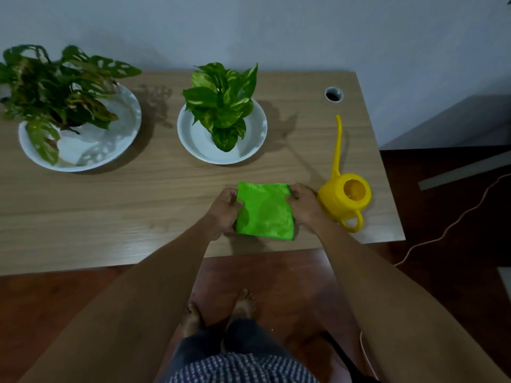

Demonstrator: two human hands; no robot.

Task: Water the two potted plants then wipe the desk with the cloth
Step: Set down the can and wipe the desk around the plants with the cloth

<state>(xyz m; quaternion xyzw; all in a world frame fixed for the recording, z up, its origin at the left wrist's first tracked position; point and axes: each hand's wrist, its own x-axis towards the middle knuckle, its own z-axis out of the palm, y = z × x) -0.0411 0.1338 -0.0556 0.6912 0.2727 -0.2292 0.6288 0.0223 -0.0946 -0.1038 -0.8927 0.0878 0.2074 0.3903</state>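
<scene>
While you stand barefoot at the near edge of the desk [116, 205], both of your hands hold the green cloth [265, 211] over its front part, right of centre. Your left hand [225, 212] grips the cloth's left edge, the fingers curled in and pinching the fabric against the thumb. Your right hand [302, 204] takes the right edge the same way, fingers bent and closed on the upper right corner. Between the two hands the cloth is stretched into a roughly flat, folded square; whether its lower edge touches the wood or hangs just above it is hard to tell from this angle.

Just beside your right hand stands the yellow watering can [347, 199], upright, its open top showing liquid inside, its handle turned toward you and its long thin spout [338, 142] pointing away toward the wall. Your right wrist is close to the can's body, perhaps brushing it.

Farther back, the two potted plants sit well apart from the cloth. The smaller plant with bright variegated leaves [222, 103] rests in a white dish [193, 142] near the middle of the desk. The larger plant with dark, holed leaves [55, 87] sits in a wider white dish [116, 139] at the far left. A round cable hole [333, 94] opens in the desk's far right corner.
</scene>
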